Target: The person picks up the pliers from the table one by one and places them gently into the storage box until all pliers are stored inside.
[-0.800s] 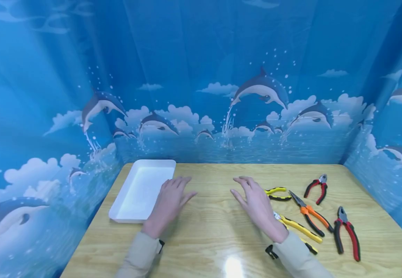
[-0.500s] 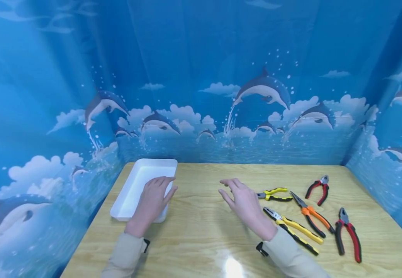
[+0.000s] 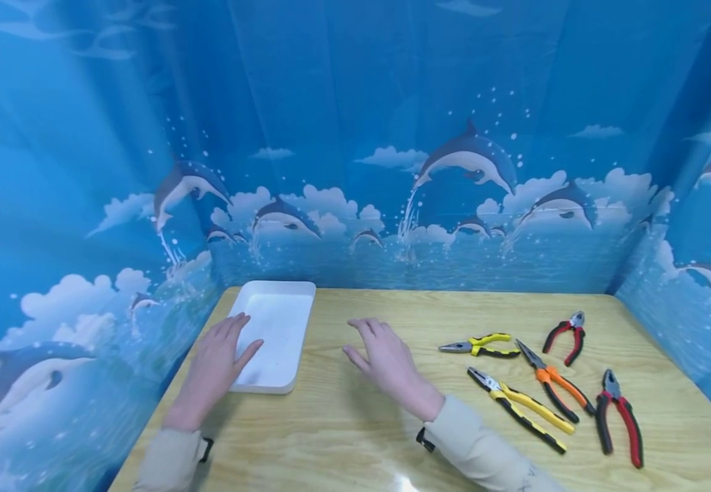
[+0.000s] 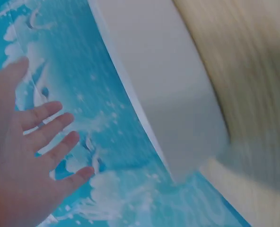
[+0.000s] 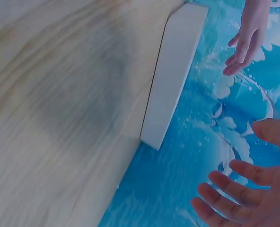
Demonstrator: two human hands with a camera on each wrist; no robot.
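My left hand point(image 3: 215, 362) hovers over the left side of a white rectangular tray point(image 3: 281, 328), fingers extended and nothing in them. In the left wrist view its fingers are spread, apart from the tray wall point(image 4: 163, 94). My right hand point(image 3: 392, 365) is held over the table to the right of the tray, fingers loosely extended, holding nothing. The right wrist view shows both hands above the table level, with the tray's side point(image 5: 173, 75) between table and curtain. The inside of the tray shows only its white floor.
On the right lie yellow needle-nose pliers point(image 3: 483, 346), larger yellow combination pliers point(image 3: 515, 403), orange needle-nose pliers point(image 3: 548, 376), small red cutters point(image 3: 567, 337) and larger red pliers point(image 3: 617, 413). A dolphin-print curtain point(image 3: 355, 137) surrounds the wooden table point(image 3: 330, 437) at back and sides.
Both hands have moved left, the left from the tray's right edge to its left side. The right hand has come away from the yellow pliers, which now show fully. Tray and pliers stay put.
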